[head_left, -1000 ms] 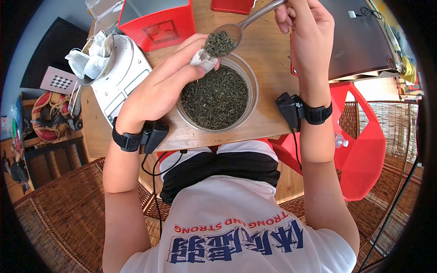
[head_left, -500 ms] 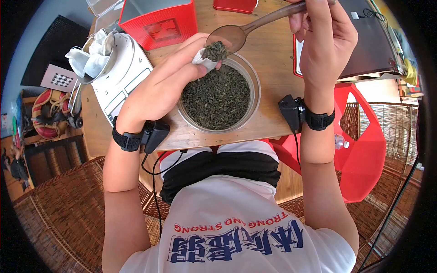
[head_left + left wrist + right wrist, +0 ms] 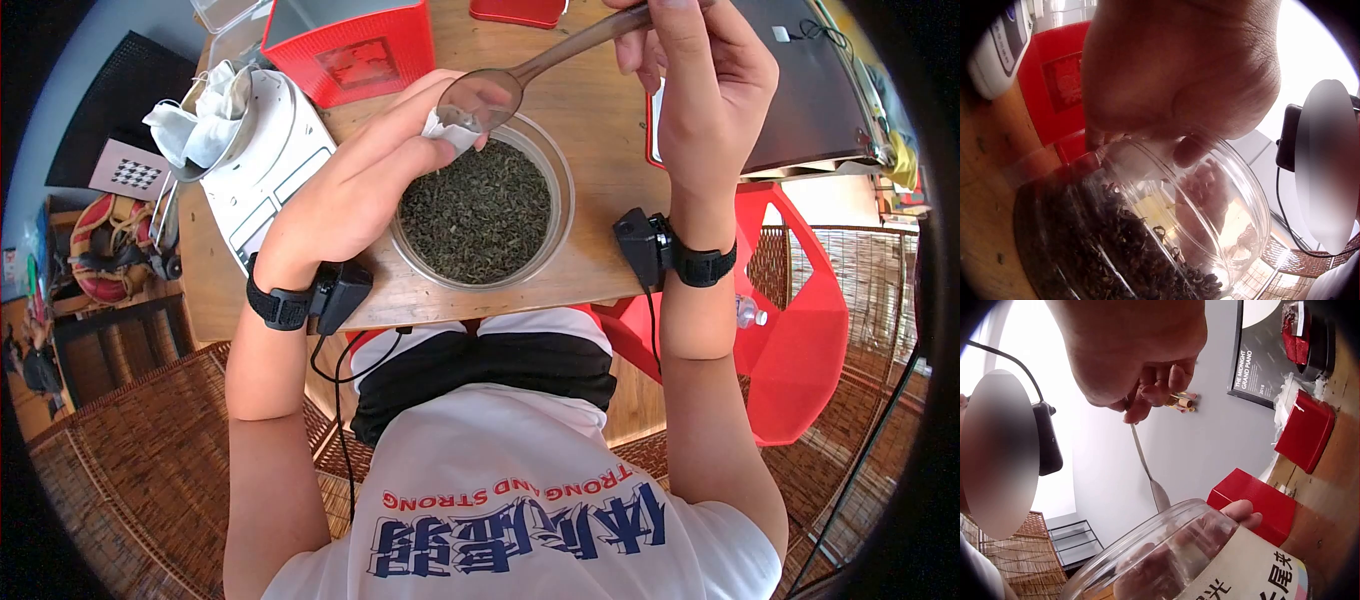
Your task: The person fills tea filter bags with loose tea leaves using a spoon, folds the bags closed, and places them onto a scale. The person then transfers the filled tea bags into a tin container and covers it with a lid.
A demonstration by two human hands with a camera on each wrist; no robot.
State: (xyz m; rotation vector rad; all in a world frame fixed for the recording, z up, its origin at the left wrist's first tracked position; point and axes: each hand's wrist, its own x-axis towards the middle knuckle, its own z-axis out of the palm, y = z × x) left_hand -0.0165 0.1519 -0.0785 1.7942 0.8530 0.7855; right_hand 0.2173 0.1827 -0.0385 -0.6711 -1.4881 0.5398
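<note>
My left hand (image 3: 345, 185) holds a small white tea bag (image 3: 452, 132) between thumb and fingers, above the far left rim of a clear round tub (image 3: 562, 215). Dark dried tea leaves (image 3: 475, 215) fill much of that tub. A translucent brown spoon (image 3: 560, 55) is pinched near its handle end by my right hand (image 3: 710, 95), up and to the right. Its bowl, tilted over the bag's mouth, shows no heap of leaves. In the right wrist view the spoon (image 3: 1159, 494) slants down behind the tub (image 3: 1141, 537). The inside of the bag is hidden.
At the left, a white scale (image 3: 265, 150) carries a bowl with several white tea bags (image 3: 210, 140). A red tin (image 3: 350, 55) stands behind the left hand, with a red lid (image 3: 515, 10) farther back. A red chair (image 3: 790, 310) is at the right.
The heap of tea leaves has slid off the spoon into the tea bag's mouth. My right hand moved right, then slightly back left with the spoon. The left hand stayed nearly still.
</note>
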